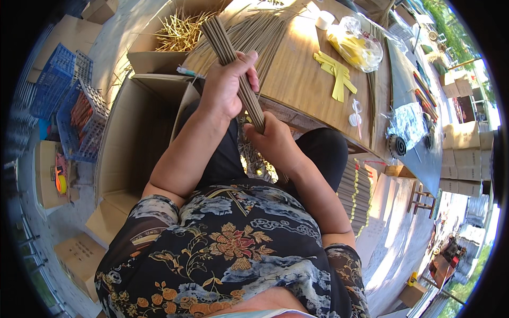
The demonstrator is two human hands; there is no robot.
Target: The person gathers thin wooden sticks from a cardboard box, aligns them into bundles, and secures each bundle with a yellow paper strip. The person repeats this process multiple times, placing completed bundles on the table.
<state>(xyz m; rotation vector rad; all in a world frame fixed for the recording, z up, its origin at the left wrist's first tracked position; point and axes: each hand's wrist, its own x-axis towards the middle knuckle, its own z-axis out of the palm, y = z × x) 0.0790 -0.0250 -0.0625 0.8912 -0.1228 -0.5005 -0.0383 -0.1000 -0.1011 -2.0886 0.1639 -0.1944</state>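
A bundle of brown incense sticks [220, 43] slants between my two hands above my lap. My left hand [229, 85] is wrapped round its middle, fingers closed. Lower down, my right hand [273, 140] grips the near end, with the thumb along the sticks. Beyond them, loose brown sticks [260, 34] lie spread on the wooden table [289, 71]. Yellow paper strips [335, 74] are piled to the right, near a clear plastic bag [356, 45] holding more yellow pieces. A small white pot [354, 120] stands by the table's near right edge with a thin stick beside it.
An open cardboard box [135, 132] stands close on my left. Behind it, another box holds a heap of thin straw-coloured sticks [183, 32]. Blue plastic crates [55, 79] are stacked at far left. Bundles with yellow bands [356, 188] lie low to my right.
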